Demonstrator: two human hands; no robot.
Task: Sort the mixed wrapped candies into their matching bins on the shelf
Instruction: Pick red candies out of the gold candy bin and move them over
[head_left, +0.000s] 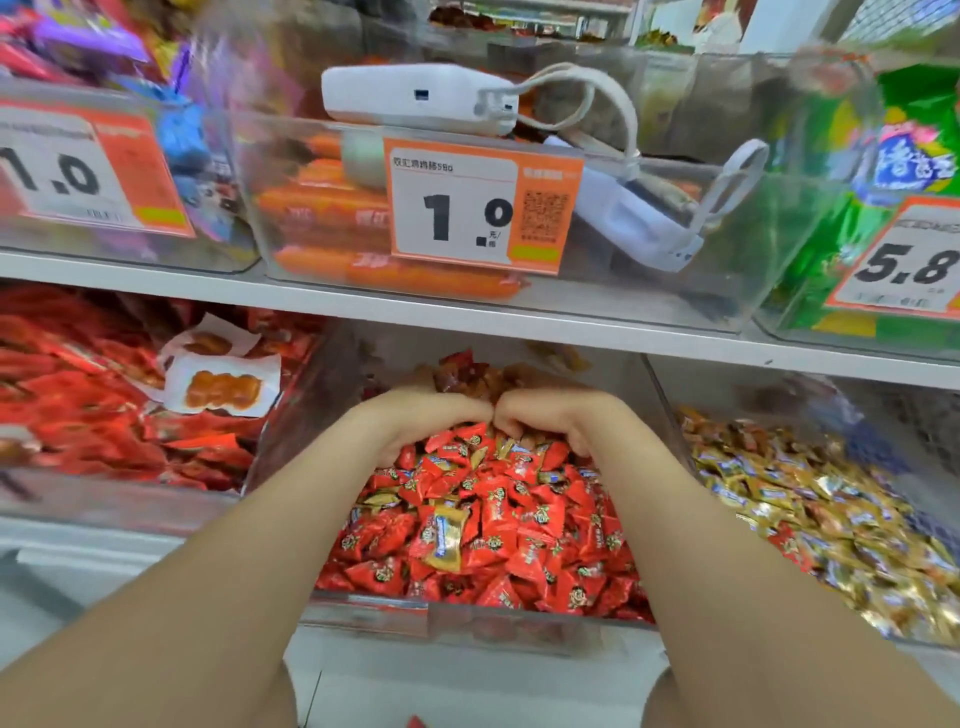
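- On the lower shelf, in the middle bin (467, 626), lies a heap of red candies (524, 519) with strays mixed in. The plainest is a gold candy (444, 538) lying on top near the front.
- Left hand (434, 415) and right hand (550, 415) are sunk into the back of the heap, knuckles touching and fingers curled down among the wrappers. Whether either has closed round any candy is hidden.
- The matching gold candies (831, 519) fill the right bin (667, 415), just beside it; that heap holds a few red pieces too.
- Red packets (78, 405) fill the bin to the left. On the shelf above, a white power bank (415, 96) rests across a clear bin behind a price tag (478, 205).
- Risk: scooping with both hands at the back would likely bury the gold strays under red ones, or push candies over the low front wall onto the ledge.
- Risk: a blind handful may carry red pieces into the gold heap, since the wrappers are small and slippery.
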